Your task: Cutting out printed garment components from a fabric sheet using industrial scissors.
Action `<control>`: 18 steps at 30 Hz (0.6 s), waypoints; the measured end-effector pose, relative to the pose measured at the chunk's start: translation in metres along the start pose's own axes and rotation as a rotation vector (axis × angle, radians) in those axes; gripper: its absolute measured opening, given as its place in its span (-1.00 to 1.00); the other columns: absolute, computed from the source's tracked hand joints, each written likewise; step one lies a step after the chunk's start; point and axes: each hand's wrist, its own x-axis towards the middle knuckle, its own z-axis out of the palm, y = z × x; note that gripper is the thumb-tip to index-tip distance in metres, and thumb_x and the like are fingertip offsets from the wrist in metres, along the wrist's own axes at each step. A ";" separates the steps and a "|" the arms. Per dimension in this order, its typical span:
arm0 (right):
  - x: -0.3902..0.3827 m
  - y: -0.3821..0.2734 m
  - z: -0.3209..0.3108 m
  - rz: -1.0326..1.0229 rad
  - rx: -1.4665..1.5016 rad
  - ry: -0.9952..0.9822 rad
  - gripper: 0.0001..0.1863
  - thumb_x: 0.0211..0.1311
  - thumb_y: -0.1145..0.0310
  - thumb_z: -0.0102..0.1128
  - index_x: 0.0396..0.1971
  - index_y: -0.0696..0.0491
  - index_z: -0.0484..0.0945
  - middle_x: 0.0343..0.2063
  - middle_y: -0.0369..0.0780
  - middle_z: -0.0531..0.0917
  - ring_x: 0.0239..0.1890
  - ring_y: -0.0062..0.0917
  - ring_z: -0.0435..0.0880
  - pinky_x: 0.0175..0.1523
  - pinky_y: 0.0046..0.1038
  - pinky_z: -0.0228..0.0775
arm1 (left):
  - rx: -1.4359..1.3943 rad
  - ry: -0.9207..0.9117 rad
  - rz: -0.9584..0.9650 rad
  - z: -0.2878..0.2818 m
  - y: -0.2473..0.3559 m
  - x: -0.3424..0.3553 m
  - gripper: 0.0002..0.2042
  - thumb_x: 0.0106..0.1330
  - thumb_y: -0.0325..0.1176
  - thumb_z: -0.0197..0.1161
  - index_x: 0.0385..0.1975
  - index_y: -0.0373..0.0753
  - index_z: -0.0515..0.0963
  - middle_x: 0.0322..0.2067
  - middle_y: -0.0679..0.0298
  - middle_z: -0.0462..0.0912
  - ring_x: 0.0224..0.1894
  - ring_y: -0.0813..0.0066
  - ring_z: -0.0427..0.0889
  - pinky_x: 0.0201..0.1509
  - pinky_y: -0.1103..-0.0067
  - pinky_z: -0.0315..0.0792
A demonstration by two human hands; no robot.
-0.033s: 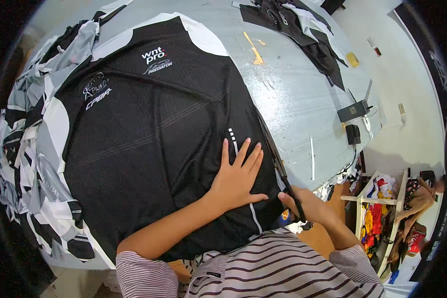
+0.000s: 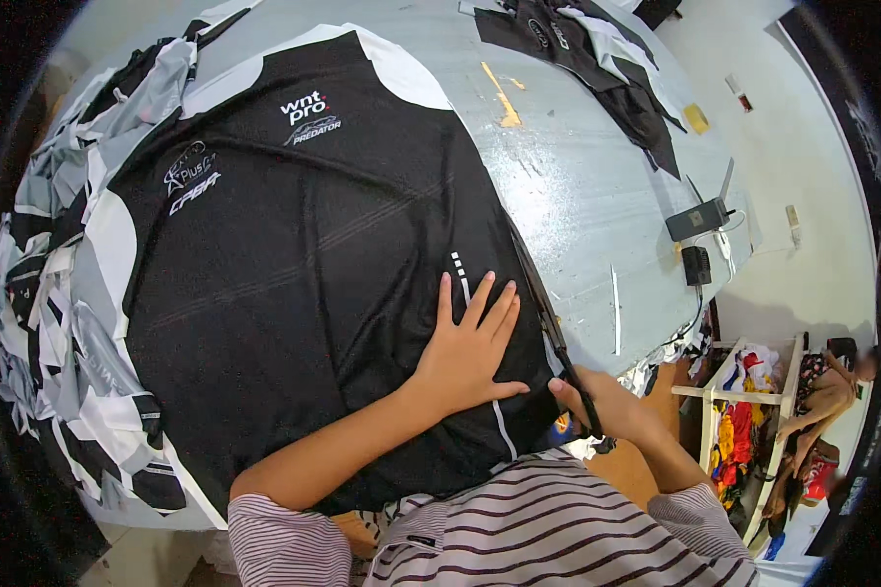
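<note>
A large black printed fabric panel (image 2: 255, 284) with white and grey margins is spread on the table before me. My left hand (image 2: 463, 357) presses flat on its right part, fingers spread, beside a thin white stripe. At the panel's right edge my right hand (image 2: 612, 404) grips a pair of large dark scissors (image 2: 555, 335) by the handles. Their long blades point away from me along the black fabric's border. How far the blades are parted is hard to make out.
Grey, white and black fabric pieces (image 2: 78, 342) pile up along the left. More dark cut pieces (image 2: 607, 73) lie at the far right of the grey table (image 2: 558, 186). A black box with antennas (image 2: 697, 219) and an adapter (image 2: 696, 264) sit near the right edge. Beyond, a person sits beside a white rack (image 2: 744, 396).
</note>
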 end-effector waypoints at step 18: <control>0.014 -0.006 -0.001 -0.015 -0.090 0.080 -0.40 0.34 -0.09 -0.08 -0.49 0.25 0.42 -0.71 -0.02 0.50 -0.63 -0.24 0.52 -0.44 -0.29 0.34 | -0.034 0.021 -0.007 0.002 0.000 -0.001 -0.06 -0.04 0.33 0.18 0.20 -0.38 0.29 0.28 0.09 0.18 0.39 0.04 -0.02 0.31 -0.20 -0.23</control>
